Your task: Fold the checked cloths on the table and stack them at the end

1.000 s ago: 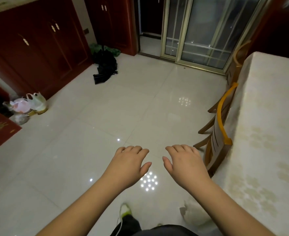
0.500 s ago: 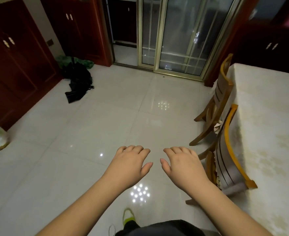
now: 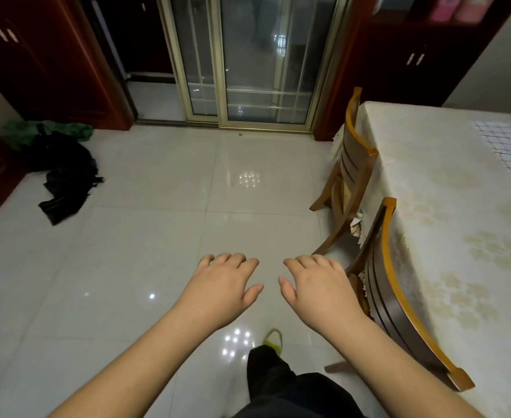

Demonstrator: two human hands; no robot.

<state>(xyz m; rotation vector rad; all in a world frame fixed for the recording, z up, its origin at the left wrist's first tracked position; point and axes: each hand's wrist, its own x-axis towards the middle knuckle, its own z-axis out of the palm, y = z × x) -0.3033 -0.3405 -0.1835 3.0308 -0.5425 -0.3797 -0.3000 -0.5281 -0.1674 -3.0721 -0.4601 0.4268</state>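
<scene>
My left hand and right hand hang side by side over the floor, palms down, fingers loosely curled, holding nothing and touching nothing. Below them I see the pale glossy tiled floor, spotted with lamp reflections. At my right stands the table under a cream patterned cover, and a checked cloth lies flat on its far right part, running out of view; I can't tell whether more cloths lie beyond the edge. Ahead is a sliding glass door, with dark red cupboards to its left. Two wooden chairs are tucked against the table's near side, one close and one farther off. A black bag lies slumped on the floor at left, well apart from me. My dark trouser leg and a yellow-green shoe show between my forearms.
</scene>
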